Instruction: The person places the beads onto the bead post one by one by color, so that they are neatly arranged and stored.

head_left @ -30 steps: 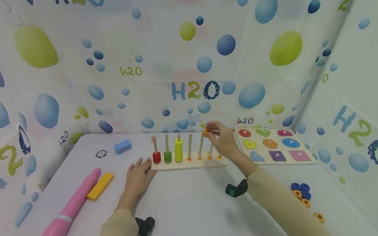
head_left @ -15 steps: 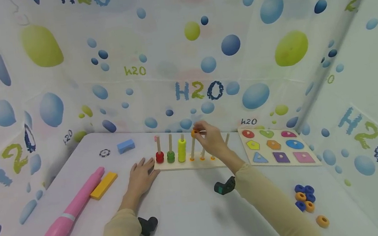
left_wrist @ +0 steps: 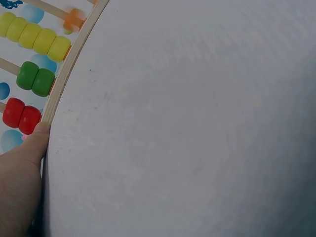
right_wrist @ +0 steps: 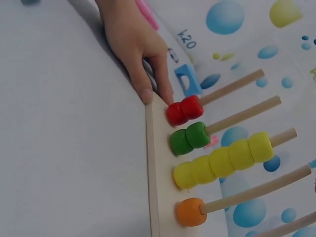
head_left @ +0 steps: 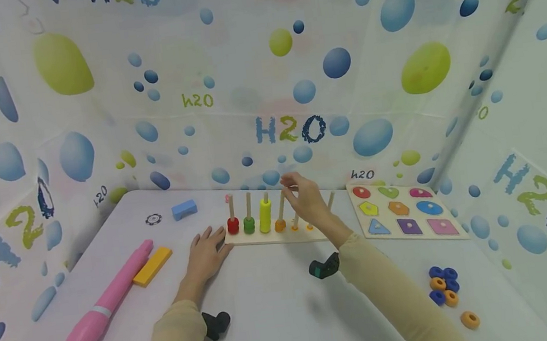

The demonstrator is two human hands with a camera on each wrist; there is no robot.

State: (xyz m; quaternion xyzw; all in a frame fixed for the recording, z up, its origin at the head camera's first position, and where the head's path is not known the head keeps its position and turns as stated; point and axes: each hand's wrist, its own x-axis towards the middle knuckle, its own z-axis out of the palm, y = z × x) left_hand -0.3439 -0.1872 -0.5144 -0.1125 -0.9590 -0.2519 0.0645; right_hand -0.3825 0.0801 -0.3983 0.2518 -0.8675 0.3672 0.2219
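A wooden counting stand [head_left: 256, 240] with a row of upright pegs lies before me. Its first pegs carry two red beads [right_wrist: 184, 110], two green beads [right_wrist: 189, 138] and a stack of several yellow beads [right_wrist: 223, 161]. One orange bead [right_wrist: 191, 212] sits low on the fourth peg. My right hand [head_left: 308, 197] is at the top of that peg, fingers bent near its tip, nothing visible between them; it hides part of the pegs behind. My left hand [head_left: 205, 255] rests at the stand's left end, fingers extended, thumb [left_wrist: 40, 133] against the front corner.
A shape puzzle board [head_left: 387, 236] lies right of the stand. Loose blue beads [head_left: 450, 273] and orange beads [head_left: 470, 320] lie at the right front. At left are a pink baton-like object [head_left: 117, 287], a yellow block [head_left: 153, 267], a blue block [head_left: 184, 210] and a round chip [head_left: 153, 219].
My right hand moved left to the fourth peg with an orange bead and let it go; the bead dropped to the peg's foot. My left hand stayed at the stand's end.
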